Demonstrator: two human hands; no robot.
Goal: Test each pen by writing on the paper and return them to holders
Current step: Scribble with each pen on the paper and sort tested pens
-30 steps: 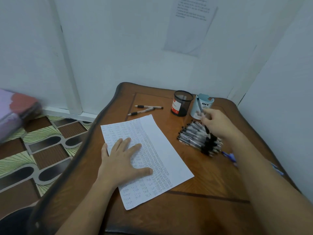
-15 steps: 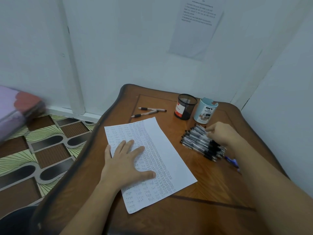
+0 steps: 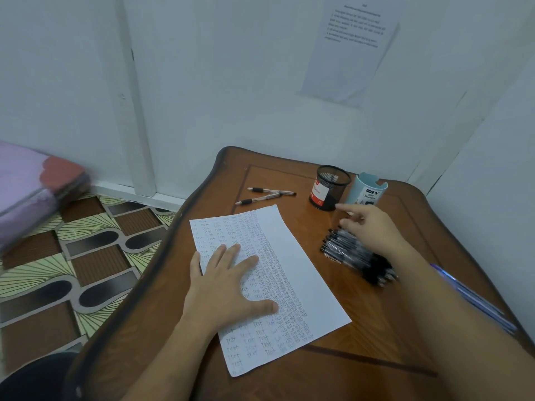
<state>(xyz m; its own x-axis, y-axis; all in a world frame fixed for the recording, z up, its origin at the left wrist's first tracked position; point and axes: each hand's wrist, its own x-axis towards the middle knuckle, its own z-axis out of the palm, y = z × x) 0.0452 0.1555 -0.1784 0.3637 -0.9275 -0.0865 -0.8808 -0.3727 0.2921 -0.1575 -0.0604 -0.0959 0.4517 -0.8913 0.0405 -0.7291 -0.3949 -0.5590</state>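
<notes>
A white paper (image 3: 301, 256) covered in small handwritten test marks lies on the wooden table (image 3: 376, 357). My left hand (image 3: 228, 287) rests flat on it, fingers spread. My right hand (image 3: 370, 227) hovers over the far end of a pile of black pens (image 3: 353, 253). Its index finger is stretched out to the left and the other fingers are near the pens. The hand is blurred, and I see no pen in it. A black mesh holder (image 3: 330, 186) and a light blue holder (image 3: 367, 192) stand at the back of the table.
Two pens (image 3: 270, 193) lie loose behind the paper, left of the mesh holder. Blue pens (image 3: 474, 296) lie near the table's right edge, beside my forearm. Walls close in behind and to the right. Patterned floor tiles (image 3: 95, 256) lie to the left.
My right hand, which held a pen at the blue holder, came down to the pile without it and now has its index finger stretched out. The left hand stayed on the paper.
</notes>
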